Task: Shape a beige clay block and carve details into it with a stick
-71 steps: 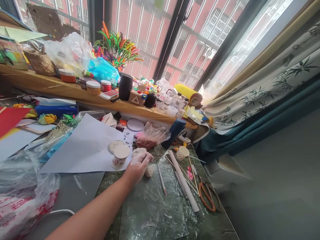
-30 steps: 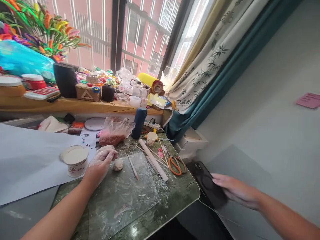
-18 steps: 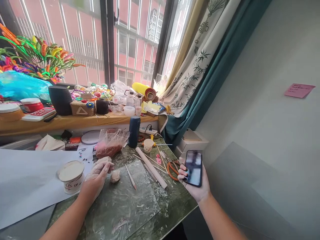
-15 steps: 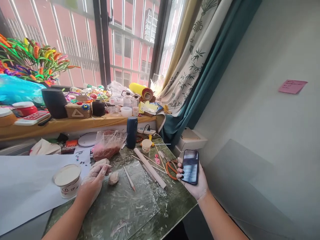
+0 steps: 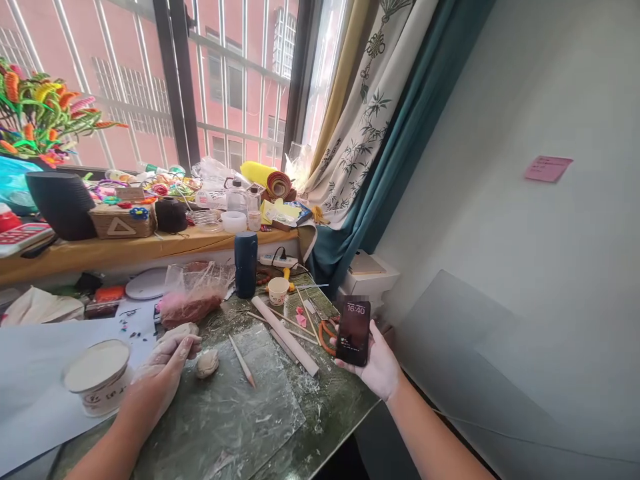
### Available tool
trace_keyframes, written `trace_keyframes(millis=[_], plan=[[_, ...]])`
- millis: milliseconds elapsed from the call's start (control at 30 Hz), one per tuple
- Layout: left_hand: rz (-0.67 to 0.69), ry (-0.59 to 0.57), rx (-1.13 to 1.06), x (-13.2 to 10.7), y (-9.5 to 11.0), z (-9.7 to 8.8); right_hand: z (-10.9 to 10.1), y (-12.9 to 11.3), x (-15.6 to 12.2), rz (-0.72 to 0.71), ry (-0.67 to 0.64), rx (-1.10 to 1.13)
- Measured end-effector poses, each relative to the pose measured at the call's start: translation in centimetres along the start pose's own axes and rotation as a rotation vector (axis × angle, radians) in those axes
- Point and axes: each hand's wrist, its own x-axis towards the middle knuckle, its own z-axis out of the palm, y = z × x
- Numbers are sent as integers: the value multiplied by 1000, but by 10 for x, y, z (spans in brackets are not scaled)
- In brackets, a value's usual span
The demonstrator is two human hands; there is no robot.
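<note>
My right hand grips a black phone upright above the table's right edge; its screen is lit and reads 16:40. My left hand, dusted white, rests on the green table with fingers stretched toward a small lump of clay. It holds nothing. A larger pale lump lies just beyond its fingertips. A paper cup with a white lid stands to the left of that hand.
A clear plastic sheet covers the table's middle, with a pointed stick, a white roller and orange scissors on it. A bagged pink mass, dark bottle and small cup stand behind. The cluttered sill runs along the window.
My right hand came up from the lower right with the phone and now holds it upright, its screen lit. My view swung right. The left hand stayed by the clay.
</note>
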Motion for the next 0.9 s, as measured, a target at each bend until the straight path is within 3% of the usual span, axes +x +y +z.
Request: trace_keyframes(millis=[267, 533, 900], plan=[[124, 2, 132, -2, 3, -2, 5, 27, 13, -91, -161, -38], [100, 3, 210, 0, 4, -1, -4, 33, 15, -124, -115, -9], [102, 5, 224, 1, -6, 2, 3, 33, 10, -174, -127, -63]])
